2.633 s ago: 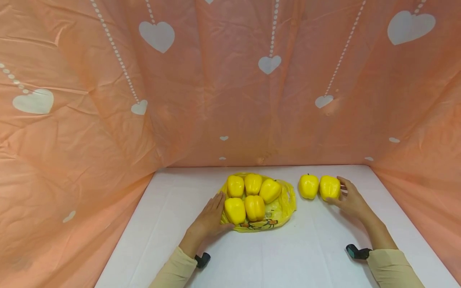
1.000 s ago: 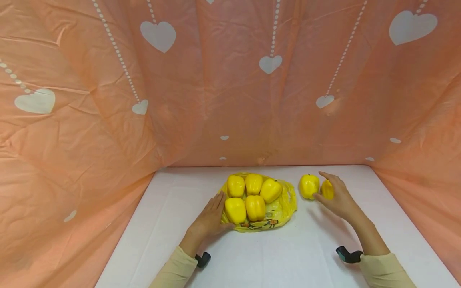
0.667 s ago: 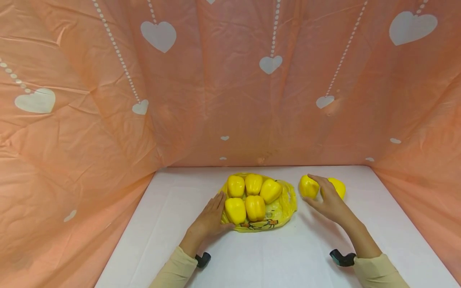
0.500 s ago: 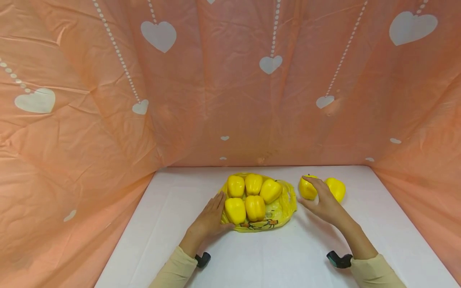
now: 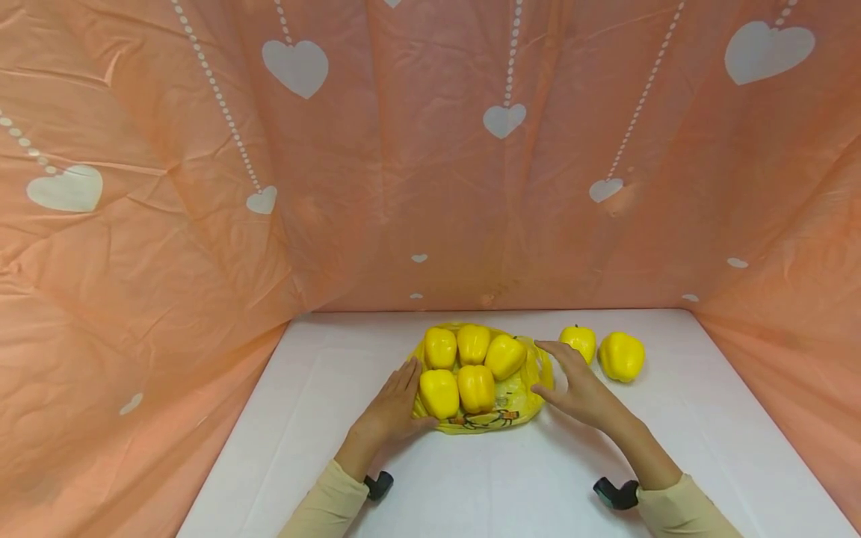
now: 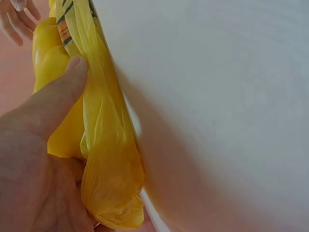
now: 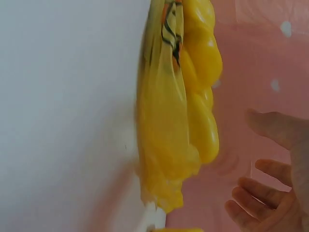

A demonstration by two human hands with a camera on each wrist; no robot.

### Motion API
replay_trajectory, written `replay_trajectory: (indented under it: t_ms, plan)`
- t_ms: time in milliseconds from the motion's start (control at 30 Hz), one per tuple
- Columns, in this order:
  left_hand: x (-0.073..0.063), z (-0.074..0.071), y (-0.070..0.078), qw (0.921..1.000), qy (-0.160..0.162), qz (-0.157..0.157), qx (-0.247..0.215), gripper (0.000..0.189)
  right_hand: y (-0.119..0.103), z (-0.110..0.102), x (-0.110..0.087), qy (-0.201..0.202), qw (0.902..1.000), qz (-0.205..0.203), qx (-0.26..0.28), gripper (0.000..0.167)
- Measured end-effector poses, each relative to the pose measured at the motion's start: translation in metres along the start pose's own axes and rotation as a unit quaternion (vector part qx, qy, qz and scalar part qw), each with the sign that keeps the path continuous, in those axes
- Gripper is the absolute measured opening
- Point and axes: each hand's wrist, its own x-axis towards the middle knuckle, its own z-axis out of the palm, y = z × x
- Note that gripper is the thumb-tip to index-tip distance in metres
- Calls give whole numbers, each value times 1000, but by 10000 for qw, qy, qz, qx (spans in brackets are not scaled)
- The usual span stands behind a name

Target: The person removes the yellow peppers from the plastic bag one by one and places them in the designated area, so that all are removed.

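While head view overlaps right hand [image 5: 582,387] and bag [image 5: 519,394], right wrist's separates them.

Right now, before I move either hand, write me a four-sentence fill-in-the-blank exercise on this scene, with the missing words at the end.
1. In the head view, ____ peppers lie within the outline of the plastic bag.
2. The loose peppers beyond the bag number ____.
3. The right hand holds ____.
4. All the peppers share one colour: ____.

Missing words: five; two; nothing; yellow.
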Motion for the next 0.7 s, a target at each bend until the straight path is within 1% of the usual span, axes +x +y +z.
replay_trajectory:
  t_ms: [100,233,567,700]
  plan:
    - [0,0,0,10000,-2,-2,-2,112,-3,7,1,-57,9999,-106,17,76]
    - [0,-1,1,10000,16,15,-24,112,-8,14,2,-156,9998,-145,37,77]
    - [-1,-2,1,10000,-17,8,-42,112,-18,28,6,-287,9987,-406,130,73]
    - [-1,-1,1,10000,-31,-18,-58,113,-20,34,7,-432,9982,-379,161,75]
